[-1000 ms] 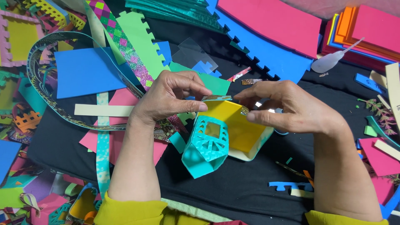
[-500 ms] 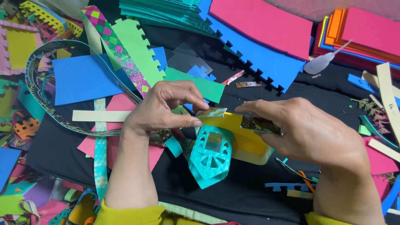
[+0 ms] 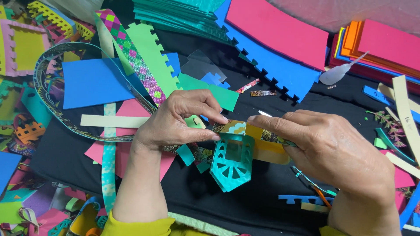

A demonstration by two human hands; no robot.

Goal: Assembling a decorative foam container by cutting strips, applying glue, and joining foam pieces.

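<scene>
Above black cloth (image 3: 262,205), mid-frame: left hand (image 3: 175,122) and right hand (image 3: 323,150) each pinch an end of patterned strip (image 3: 234,127), fingers closed on it. Strip's long axis runs left-right. Teal lantern cutout (image 3: 231,162) hangs beneath it, pointed tip toward wearer (yellow piece behind).

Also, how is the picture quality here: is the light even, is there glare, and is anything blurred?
Head view: the light is soft and even, with only faint shadows under the left hand and right hand; the teal cut-out piece between them is sharp; the clear plastic sheet shows a mild sheen, no hard glare; the frame edges bend slightly, and the far top right corner looks hazy.
</scene>
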